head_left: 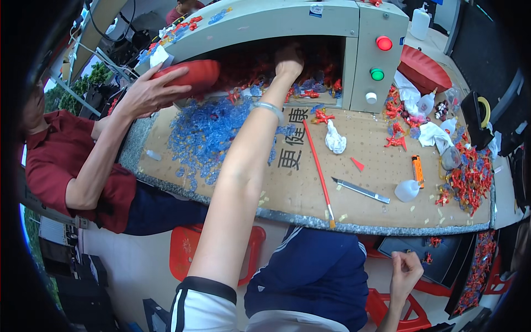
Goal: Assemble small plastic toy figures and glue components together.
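My left arm, with a pale bangle (269, 112) on the wrist, reaches across the table. My left hand (289, 61) is inside the dark opening of the grey machine (265, 22), above small red and blue plastic pieces (315, 87); shade hides its fingers. Low at the right, beside my leg, my right hand (406, 274) is closed, fingers curled in; whatever they may hold is hidden. To the left, another person's hand (157, 88) holds a red bowl (196, 76) at the opening. Below it spreads a heap of translucent blue pieces (213, 135).
On the table lie a red-handled brush (318, 171), a craft knife (362, 190), crumpled tissue (335, 138), an orange lighter (417, 171) and a squeeze bottle (407, 191). Red pieces (470, 182) pile at the right, near a red basin (423, 69). Red stools (185, 252) stand below.
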Demonstrator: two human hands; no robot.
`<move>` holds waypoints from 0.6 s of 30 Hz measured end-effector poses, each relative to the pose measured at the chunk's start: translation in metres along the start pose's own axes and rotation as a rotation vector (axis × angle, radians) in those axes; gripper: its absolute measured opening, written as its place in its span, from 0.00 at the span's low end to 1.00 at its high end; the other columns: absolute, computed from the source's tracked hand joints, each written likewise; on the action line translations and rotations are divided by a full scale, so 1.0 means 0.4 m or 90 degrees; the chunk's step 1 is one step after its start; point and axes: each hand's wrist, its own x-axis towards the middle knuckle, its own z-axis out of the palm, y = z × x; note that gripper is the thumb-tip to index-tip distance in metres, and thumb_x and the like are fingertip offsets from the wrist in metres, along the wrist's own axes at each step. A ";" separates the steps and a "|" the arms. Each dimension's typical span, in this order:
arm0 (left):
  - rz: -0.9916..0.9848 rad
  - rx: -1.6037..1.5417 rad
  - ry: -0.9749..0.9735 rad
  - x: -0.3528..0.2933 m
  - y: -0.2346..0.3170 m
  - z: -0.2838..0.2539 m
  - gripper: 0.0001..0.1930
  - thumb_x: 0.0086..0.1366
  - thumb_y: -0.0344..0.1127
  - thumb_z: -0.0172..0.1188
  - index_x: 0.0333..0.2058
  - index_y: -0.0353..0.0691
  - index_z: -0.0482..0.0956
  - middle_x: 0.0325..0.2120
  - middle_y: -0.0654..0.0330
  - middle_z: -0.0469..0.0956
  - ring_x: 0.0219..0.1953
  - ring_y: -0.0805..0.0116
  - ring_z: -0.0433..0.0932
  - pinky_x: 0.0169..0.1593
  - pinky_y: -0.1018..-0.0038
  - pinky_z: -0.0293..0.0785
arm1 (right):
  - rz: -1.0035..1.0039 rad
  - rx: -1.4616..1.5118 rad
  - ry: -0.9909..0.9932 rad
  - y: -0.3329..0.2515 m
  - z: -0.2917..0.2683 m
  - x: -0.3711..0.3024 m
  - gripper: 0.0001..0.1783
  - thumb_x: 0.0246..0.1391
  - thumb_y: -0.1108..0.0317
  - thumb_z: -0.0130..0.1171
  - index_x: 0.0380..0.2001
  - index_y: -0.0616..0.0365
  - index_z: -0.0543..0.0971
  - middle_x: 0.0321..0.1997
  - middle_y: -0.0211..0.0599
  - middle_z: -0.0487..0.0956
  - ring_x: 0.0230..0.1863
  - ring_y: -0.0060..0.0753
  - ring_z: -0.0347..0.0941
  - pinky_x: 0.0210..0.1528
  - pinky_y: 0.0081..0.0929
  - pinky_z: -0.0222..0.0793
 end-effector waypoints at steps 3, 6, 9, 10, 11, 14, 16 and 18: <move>-0.002 0.072 -0.062 0.044 0.007 0.068 0.16 0.58 0.40 0.55 0.45 0.44 0.78 0.42 0.46 0.77 0.47 0.50 0.76 0.53 0.61 0.71 | 0.028 0.002 -0.012 0.008 0.016 -0.004 0.04 0.43 0.78 0.64 0.23 0.69 0.79 0.15 0.33 0.64 0.18 0.23 0.58 0.22 0.23 0.52; -0.008 0.226 -0.139 0.103 -0.057 0.110 0.20 0.57 0.46 0.57 0.47 0.45 0.77 0.45 0.47 0.76 0.49 0.51 0.75 0.54 0.61 0.71 | 0.044 0.005 -0.040 0.014 0.028 -0.012 0.05 0.43 0.78 0.64 0.23 0.69 0.79 0.15 0.33 0.65 0.18 0.23 0.59 0.22 0.23 0.52; -0.049 0.243 -0.104 0.109 -0.047 0.162 0.24 0.55 0.50 0.60 0.48 0.45 0.77 0.48 0.50 0.75 0.49 0.52 0.74 0.54 0.59 0.71 | 0.068 -0.004 -0.049 0.013 0.035 -0.004 0.05 0.42 0.77 0.65 0.23 0.69 0.79 0.15 0.33 0.65 0.18 0.23 0.60 0.22 0.23 0.53; -0.051 0.253 -0.108 0.115 -0.057 0.169 0.24 0.55 0.51 0.61 0.48 0.45 0.77 0.49 0.51 0.74 0.50 0.52 0.74 0.53 0.59 0.71 | 0.062 -0.005 -0.052 0.010 0.038 -0.004 0.05 0.42 0.77 0.65 0.23 0.69 0.79 0.15 0.33 0.66 0.18 0.23 0.60 0.22 0.23 0.53; -0.054 0.264 -0.111 0.121 -0.069 0.171 0.25 0.54 0.52 0.62 0.48 0.45 0.77 0.49 0.51 0.74 0.50 0.52 0.74 0.53 0.59 0.71 | 0.055 -0.005 -0.057 0.007 0.041 -0.006 0.05 0.42 0.77 0.65 0.23 0.69 0.79 0.15 0.33 0.66 0.18 0.23 0.60 0.22 0.23 0.53; -0.053 0.234 0.011 0.117 -0.132 0.147 0.26 0.52 0.55 0.63 0.45 0.44 0.78 0.48 0.51 0.75 0.49 0.52 0.75 0.53 0.60 0.71 | 0.035 0.004 -0.071 -0.009 0.045 -0.012 0.05 0.43 0.77 0.65 0.23 0.69 0.80 0.15 0.34 0.66 0.18 0.24 0.60 0.22 0.23 0.53; -0.080 0.105 0.045 0.099 -0.095 0.153 0.26 0.51 0.54 0.65 0.43 0.44 0.79 0.45 0.51 0.77 0.48 0.53 0.75 0.53 0.61 0.71 | 0.031 -0.015 -0.054 0.000 0.038 -0.011 0.05 0.43 0.77 0.65 0.23 0.69 0.80 0.15 0.34 0.66 0.18 0.24 0.60 0.22 0.23 0.54; -0.142 -0.080 -0.007 0.062 -0.009 0.102 0.24 0.49 0.52 0.68 0.41 0.43 0.80 0.42 0.52 0.79 0.47 0.55 0.77 0.53 0.63 0.71 | 0.026 -0.037 -0.032 0.016 0.024 -0.009 0.05 0.43 0.77 0.65 0.23 0.69 0.80 0.15 0.34 0.67 0.18 0.24 0.61 0.22 0.23 0.54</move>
